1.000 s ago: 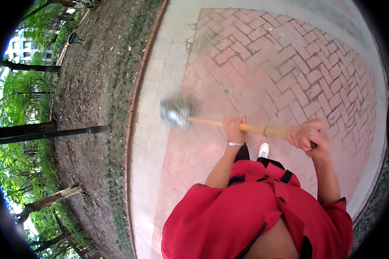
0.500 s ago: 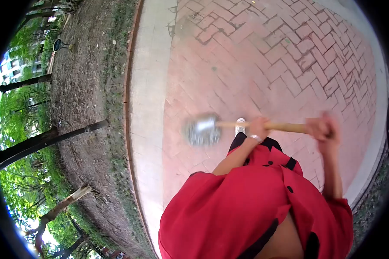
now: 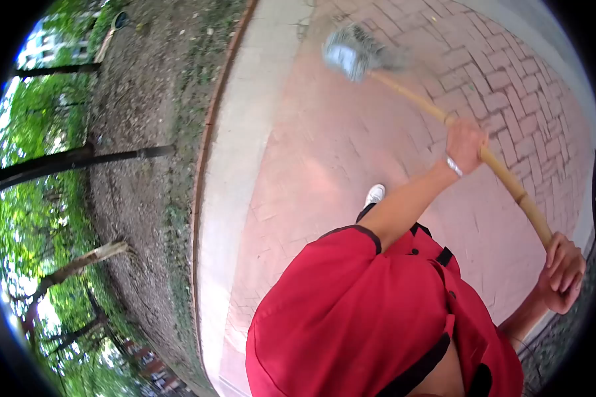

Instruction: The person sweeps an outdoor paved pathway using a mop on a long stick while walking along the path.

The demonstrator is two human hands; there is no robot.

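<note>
A mop with a light wooden pole (image 3: 521,198) slants across the paving. At its upper end the grey stringy mop head (image 3: 351,54) rests on or just over the pink bricks, its strands smeared by motion. My left hand (image 3: 467,143), with a pale band at the wrist, is wrapped round the middle of the pole. At the pole's near end, on the right, my right hand (image 3: 563,272) is closed round the tip.
Pink herringbone brick paving (image 3: 351,152) spreads before me, with a pale concrete strip (image 3: 238,126) and a brick kerb (image 3: 204,152) at its left. Past the kerb lie soil (image 3: 132,218) and trees. A white shoe (image 3: 375,194) stands on the bricks.
The mop head has swung up and outward from beside my foot. My left hand has moved up and right, and my right hand down and right. The view has shifted slightly.
</note>
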